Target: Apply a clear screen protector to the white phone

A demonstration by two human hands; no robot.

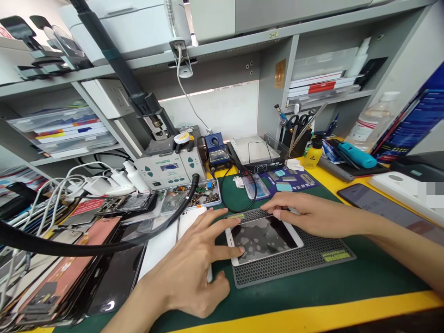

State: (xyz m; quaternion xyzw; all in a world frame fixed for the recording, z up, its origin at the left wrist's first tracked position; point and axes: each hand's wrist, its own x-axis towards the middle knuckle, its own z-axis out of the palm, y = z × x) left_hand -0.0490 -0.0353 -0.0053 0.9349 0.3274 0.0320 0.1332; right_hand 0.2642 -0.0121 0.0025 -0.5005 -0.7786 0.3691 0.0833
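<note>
A white-framed smartphone (pixel 265 238) lies face up on a grey honeycomb-patterned mat (pixel 294 261). Its dark screen is mottled with grey, bubble-like patches. My left hand (pixel 197 259) reaches over from the left with its fingers spread; fingertips touch the phone's left end. At the far edge of the phone is my right hand (pixel 301 212), thumb and fingers drawn together near the screen's upper right. Whatever lies between those fingertips, if anything, is hidden by the hand.
To the left are stacked phone screens (pixel 65 277), a white panel (pixel 163 245) and a black hose (pixel 138 247). Behind stand a grey rework station (pixel 169 169) and a parts tray (pixel 204 194). Another phone (pixel 385 203) and a yellow bottle (pixel 314 152) are at right.
</note>
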